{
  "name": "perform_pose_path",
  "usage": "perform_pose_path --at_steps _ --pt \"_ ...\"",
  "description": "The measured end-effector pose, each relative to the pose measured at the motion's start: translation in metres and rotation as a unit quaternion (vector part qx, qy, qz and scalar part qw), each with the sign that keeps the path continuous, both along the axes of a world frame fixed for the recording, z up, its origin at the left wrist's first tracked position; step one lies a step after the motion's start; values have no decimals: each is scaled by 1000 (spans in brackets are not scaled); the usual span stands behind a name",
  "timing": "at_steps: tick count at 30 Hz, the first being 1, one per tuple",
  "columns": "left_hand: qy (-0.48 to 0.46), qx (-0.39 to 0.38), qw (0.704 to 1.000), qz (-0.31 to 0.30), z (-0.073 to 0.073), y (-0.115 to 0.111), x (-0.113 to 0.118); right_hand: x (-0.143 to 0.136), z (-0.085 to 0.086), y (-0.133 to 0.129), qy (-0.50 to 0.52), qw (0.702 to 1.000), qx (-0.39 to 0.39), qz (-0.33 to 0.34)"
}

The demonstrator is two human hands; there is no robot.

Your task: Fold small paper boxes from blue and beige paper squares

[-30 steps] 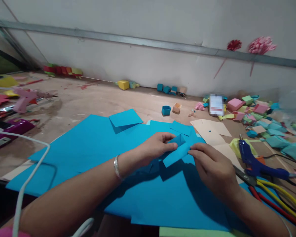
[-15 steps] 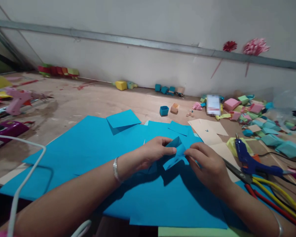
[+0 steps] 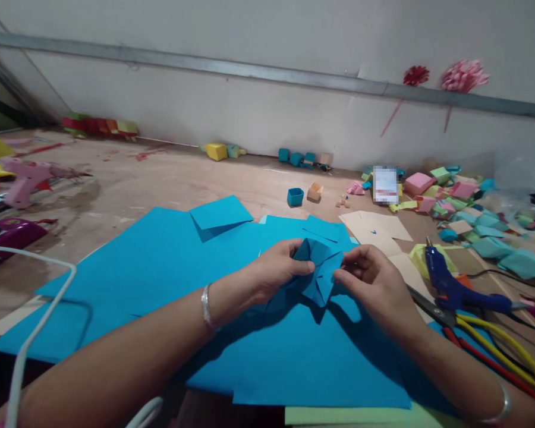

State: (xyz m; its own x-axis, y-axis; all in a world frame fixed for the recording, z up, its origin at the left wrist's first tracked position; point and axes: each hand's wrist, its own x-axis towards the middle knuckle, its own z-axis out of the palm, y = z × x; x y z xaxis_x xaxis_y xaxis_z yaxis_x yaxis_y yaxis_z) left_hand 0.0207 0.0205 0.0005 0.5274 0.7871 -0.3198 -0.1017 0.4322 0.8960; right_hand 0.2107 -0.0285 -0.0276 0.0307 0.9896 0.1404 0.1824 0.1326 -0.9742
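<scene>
A small blue piece of folded paper (image 3: pixel 317 267), with creases and flaps standing out, is held up over large blue paper sheets (image 3: pixel 169 261). My left hand (image 3: pixel 279 270) pinches its left side, thumb across the front. The right edge sits between the thumb and fingers of my right hand (image 3: pixel 370 273). Beneath it a dark shadow falls on the sheets. Two smaller blue pieces lie just beyond: a folded one (image 3: pixel 220 212) to the left and a flat one (image 3: pixel 323 229) behind my hands.
At right lie scissors (image 3: pixel 494 345) with red and yellow handles, a blue glue gun (image 3: pixel 463 291) and a heap of coloured paper pieces (image 3: pixel 485 232). A pink glue gun (image 3: pixel 24 178) and white cable (image 3: pixel 49 315) are at left. Small open paper boxes (image 3: pixel 295 197) stand ahead.
The folded paper has turned and opened out, its creased face now towards me. My right hand has shifted its hold to the paper's right edge. My left hand keeps its pinch.
</scene>
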Motion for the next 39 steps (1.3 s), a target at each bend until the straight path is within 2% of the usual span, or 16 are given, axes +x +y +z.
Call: perform_pose_path --at_steps 2,5,8,11,15,17,22,25,29,32,34,37,39 --pt "5 -9 1000 -8 -1 -1 1 -2 0 2 59 998 -30 2" --pt "22 -4 1000 -21 -4 -2 1 -3 2 4 60 997 -54 16" --pt "103 96 990 -17 -5 0 1 -1 3 4 8 999 -49 16" --pt "209 211 955 -27 -4 2 1 0 2 2 -59 998 -29 16" --pt "332 307 889 -67 0 2 0 3 -4 2 -142 989 -5 30" --pt "360 321 871 -92 1 1 -1 4 -7 2 -174 984 4 40" --pt "375 340 855 -113 -3 0 -1 2 -6 1 -245 968 0 50" --pt "405 366 829 -125 -7 -3 -1 0 -6 0 -289 956 17 41" --pt "434 443 779 -95 -11 -7 -2 1 -11 1 -366 922 123 8" --pt "452 508 731 -66 -13 -7 -2 5 -14 2 -421 887 189 28" --pt "455 526 714 -86 -13 -5 -2 6 -15 2 -447 868 209 53" --pt "455 519 710 -141 -12 -1 -3 5 -13 1 -479 843 227 88" --pt "457 528 696 -168 -10 1 -3 2 -11 -1 -506 820 243 114"
